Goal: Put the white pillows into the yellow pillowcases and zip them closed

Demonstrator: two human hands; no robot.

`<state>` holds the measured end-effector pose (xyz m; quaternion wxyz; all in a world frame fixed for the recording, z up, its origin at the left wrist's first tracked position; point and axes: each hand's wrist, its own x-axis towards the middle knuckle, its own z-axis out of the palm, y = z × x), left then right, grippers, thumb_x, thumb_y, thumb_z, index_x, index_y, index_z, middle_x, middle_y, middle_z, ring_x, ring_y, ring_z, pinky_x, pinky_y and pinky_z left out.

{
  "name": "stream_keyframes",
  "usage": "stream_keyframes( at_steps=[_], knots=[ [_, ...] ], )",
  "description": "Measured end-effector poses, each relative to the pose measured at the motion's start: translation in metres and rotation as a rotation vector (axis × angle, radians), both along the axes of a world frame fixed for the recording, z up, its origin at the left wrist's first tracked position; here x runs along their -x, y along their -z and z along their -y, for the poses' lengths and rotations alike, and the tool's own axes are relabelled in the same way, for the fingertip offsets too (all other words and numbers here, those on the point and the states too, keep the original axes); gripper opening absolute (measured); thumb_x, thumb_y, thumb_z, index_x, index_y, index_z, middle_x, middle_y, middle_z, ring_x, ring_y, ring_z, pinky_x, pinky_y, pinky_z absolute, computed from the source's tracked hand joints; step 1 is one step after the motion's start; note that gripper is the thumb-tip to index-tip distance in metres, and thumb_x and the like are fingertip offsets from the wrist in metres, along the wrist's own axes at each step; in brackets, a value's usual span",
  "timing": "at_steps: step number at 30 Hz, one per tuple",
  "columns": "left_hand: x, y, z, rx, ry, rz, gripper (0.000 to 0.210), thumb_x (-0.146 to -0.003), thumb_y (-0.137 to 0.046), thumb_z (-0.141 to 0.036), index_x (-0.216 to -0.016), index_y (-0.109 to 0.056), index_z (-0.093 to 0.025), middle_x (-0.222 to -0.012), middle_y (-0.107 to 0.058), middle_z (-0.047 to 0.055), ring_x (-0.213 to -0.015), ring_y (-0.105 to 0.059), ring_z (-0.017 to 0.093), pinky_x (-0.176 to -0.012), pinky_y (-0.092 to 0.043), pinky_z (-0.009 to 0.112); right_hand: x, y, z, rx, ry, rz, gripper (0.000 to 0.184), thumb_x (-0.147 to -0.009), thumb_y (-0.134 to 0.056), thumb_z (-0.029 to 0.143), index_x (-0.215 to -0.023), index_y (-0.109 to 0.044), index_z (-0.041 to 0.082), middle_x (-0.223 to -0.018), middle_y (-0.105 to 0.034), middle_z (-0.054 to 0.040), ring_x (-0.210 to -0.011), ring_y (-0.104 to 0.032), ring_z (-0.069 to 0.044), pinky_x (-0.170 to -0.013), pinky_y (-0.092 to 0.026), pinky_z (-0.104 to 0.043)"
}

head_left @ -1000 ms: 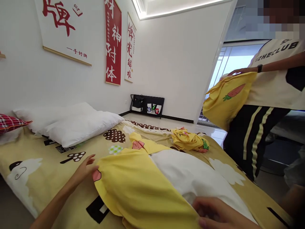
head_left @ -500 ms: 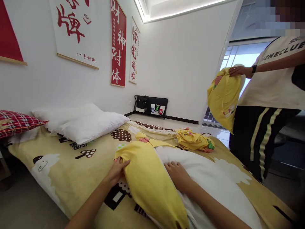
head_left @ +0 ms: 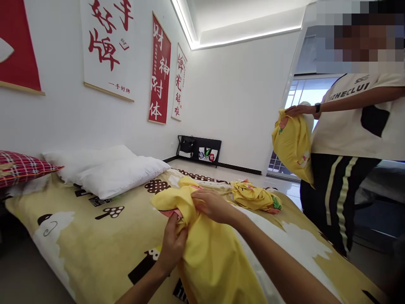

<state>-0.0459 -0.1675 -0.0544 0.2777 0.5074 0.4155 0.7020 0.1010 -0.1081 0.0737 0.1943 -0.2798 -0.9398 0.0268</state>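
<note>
A yellow pillowcase (head_left: 215,257) lies before me with its far end bunched up. My left hand (head_left: 173,242) is closed on a fold of it beside a pink printed patch. At the other side of that end, my right hand (head_left: 215,205) grips the bunched cloth, its fingertips partly hidden in the folds. A white pillow (head_left: 294,257) shows beside the pillowcase, under and past my right forearm. How much of the pillow is inside the case I cannot tell. Both rest on a bed with a tan patterned sheet (head_left: 123,236).
Beyond my hands sits a crumpled yellow cloth (head_left: 253,196). White pillows (head_left: 123,175) and a red plaid pillow (head_left: 25,168) lie at the left. A person (head_left: 351,122) stands at the right, holding a yellow-cased pillow (head_left: 292,145). A black rack (head_left: 200,150) stands by the wall.
My right hand has moved from the white pillow to the pillowcase's far end and grips it. The left hand has shifted right and nearer. The pillowcase now covers more of the pillow's near side.
</note>
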Motion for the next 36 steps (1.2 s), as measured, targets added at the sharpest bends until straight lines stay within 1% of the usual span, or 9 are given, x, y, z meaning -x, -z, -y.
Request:
stream_keyframes(
  at_steps=[4,8,10,14,20,26,32,34,36],
  knots=[
    [0.004,0.004,0.013,0.026,0.012,0.015,0.031,-0.068,-0.055,-0.024,-0.098,-0.057,-0.017,-0.092,-0.065,0.007,-0.085,-0.061,0.022,-0.075,-0.049,0.028,0.04,0.011,-0.008,0.264,-0.149,0.054,0.037,-0.075,-0.044,0.004,-0.1,-0.067,0.019,-0.097,-0.069,-0.0021,-0.088,-0.059,-0.016,-0.078,-0.042,-0.025],
    [0.018,0.021,0.015,0.095,0.06,0.073,0.03,-0.067,-0.059,-0.026,-0.096,-0.059,-0.016,-0.092,-0.066,0.007,-0.082,-0.062,0.022,-0.071,-0.05,0.027,0.035,0.025,-0.02,0.416,-0.211,0.162,0.028,-0.07,-0.057,0.011,-0.096,-0.068,0.016,-0.077,-0.065,0.0039,-0.065,-0.053,-0.011,-0.059,-0.038,-0.02],
    [0.022,0.03,0.012,0.107,0.112,0.127,0.035,-0.07,-0.06,-0.028,-0.103,-0.059,-0.016,-0.101,-0.067,0.009,-0.087,-0.063,0.023,-0.075,-0.051,0.029,0.031,0.036,-0.025,0.387,-0.178,0.123,0.026,-0.069,-0.064,0.016,-0.095,-0.068,0.016,-0.077,-0.064,0.0041,-0.065,-0.051,-0.01,-0.058,-0.036,-0.019],
    [0.024,0.036,0.009,0.095,0.105,0.181,0.056,-0.068,-0.07,-0.03,-0.121,-0.053,-0.018,-0.128,-0.059,0.011,-0.117,-0.055,0.028,-0.094,-0.047,0.031,0.033,0.058,-0.024,0.196,-0.086,0.025,0.007,-0.071,-0.058,0.01,-0.074,-0.062,0.016,-0.076,-0.064,-0.0002,-0.069,-0.051,-0.012,-0.061,-0.034,-0.022],
    [0.028,0.031,0.02,0.193,0.071,0.236,0.049,-0.068,-0.074,-0.046,-0.107,-0.063,-0.017,-0.105,-0.069,0.008,-0.1,-0.063,0.027,-0.083,-0.052,0.03,0.037,0.065,-0.024,-0.006,-0.033,-0.063,0.015,-0.077,-0.05,0.004,-0.079,-0.058,0.017,-0.085,-0.064,-0.0051,-0.081,-0.054,-0.016,-0.073,-0.038,-0.027],
    [0.053,0.044,0.017,0.282,-0.093,0.185,0.05,-0.063,-0.076,-0.053,-0.097,-0.067,-0.018,-0.103,-0.068,0.007,-0.111,-0.057,0.027,-0.089,-0.049,0.029,0.039,0.067,-0.036,-0.093,-0.037,0.024,0.014,-0.086,-0.05,0.012,-0.077,-0.059,0.017,-0.087,-0.064,-0.0073,-0.087,-0.055,-0.019,-0.08,-0.037,-0.032],
    [0.061,0.062,0.037,0.281,0.149,-0.138,0.04,-0.075,-0.064,-0.056,-0.071,-0.067,-0.017,-0.073,-0.066,0.006,-0.081,-0.061,0.023,-0.077,-0.05,0.029,0.038,0.064,-0.039,-0.249,0.006,-0.099,0.018,-0.088,-0.046,0.01,-0.08,-0.061,0.018,-0.089,-0.064,-0.0076,-0.096,-0.053,-0.021,-0.092,-0.033,-0.038],
    [0.065,0.059,0.039,0.32,0.291,-0.15,0.041,-0.076,-0.064,-0.055,-0.064,-0.067,-0.016,-0.067,-0.065,0.006,-0.074,-0.061,0.022,-0.076,-0.05,0.031,0.036,0.065,-0.037,-0.26,0.031,-0.204,0.019,-0.088,-0.045,0.009,-0.084,-0.061,0.018,-0.091,-0.064,-0.0076,-0.098,-0.052,-0.022,-0.093,-0.033,-0.038],
    [0.076,0.05,0.031,0.329,0.37,-0.03,0.037,-0.073,-0.067,-0.052,-0.066,-0.069,-0.016,-0.071,-0.068,0.007,-0.076,-0.062,0.023,-0.079,-0.05,0.034,0.033,0.067,-0.032,-0.233,0.031,-0.264,0.019,-0.089,-0.045,0.011,-0.086,-0.062,0.018,-0.091,-0.065,-0.0066,-0.097,-0.052,-0.021,-0.094,-0.033,-0.037]
  ],
)
